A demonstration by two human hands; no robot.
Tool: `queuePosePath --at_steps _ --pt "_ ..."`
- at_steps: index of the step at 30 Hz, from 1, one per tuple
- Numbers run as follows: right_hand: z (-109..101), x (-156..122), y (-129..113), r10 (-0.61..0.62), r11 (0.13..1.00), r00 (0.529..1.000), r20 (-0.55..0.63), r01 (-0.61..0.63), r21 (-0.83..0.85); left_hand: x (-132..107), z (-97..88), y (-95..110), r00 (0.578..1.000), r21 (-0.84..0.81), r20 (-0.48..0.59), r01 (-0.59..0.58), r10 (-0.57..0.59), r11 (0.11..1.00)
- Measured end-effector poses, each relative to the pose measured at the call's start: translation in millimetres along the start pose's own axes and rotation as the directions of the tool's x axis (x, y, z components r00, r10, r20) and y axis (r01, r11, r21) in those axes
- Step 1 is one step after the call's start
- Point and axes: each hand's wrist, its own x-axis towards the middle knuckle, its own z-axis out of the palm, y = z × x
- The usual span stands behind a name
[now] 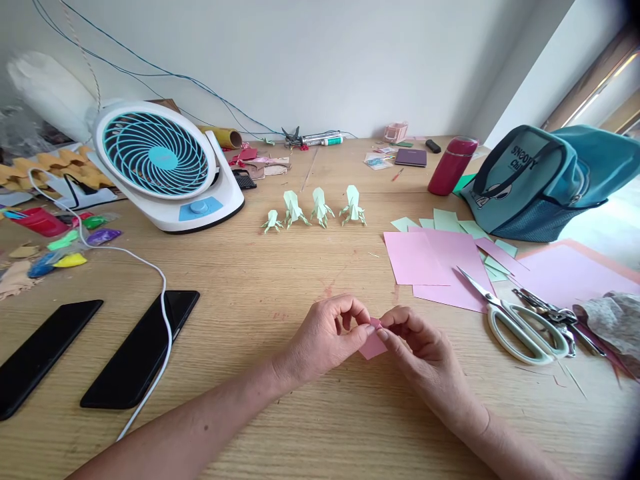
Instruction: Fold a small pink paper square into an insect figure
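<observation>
Both of my hands meet low over the wooden table (280, 280) at its middle front. My left hand (327, 337) pinches one side of a small folded pink paper (373, 345), fingers curled. My right hand (420, 347) pinches the other side of the same paper with thumb and fingertips. The paper rests partly on the table, mostly hidden by my fingers. Several folded pale green paper figures (317, 208) stand in a row farther back.
Pink sheets (430, 263) and pale green squares (447, 221) lie to the right with white-handled scissors (520, 327) on them. A white and teal fan (163, 163) stands back left. Two black phones (143, 347), one cabled, lie at the left. A teal bag (545, 177) and red bottle (450, 167) sit back right.
</observation>
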Motion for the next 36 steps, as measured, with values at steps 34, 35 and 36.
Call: queuePosePath --at_steps 34,35,36 --pt "-9 -4 -9 -0.182 0.983 0.983 -0.019 0.182 0.028 -9 0.3 0 0.867 0.201 -0.003 -0.488 0.498 0.850" --pt "-10 -4 -10 -0.154 0.983 0.987 -0.043 0.157 0.090 -9 -1.6 0 0.836 0.263 0.012 -0.532 0.549 0.805" --pt "-11 -5 -11 -0.116 0.979 0.991 -0.066 0.126 0.162 -9 -3.5 0 0.805 0.334 0.031 -0.567 0.592 0.753"
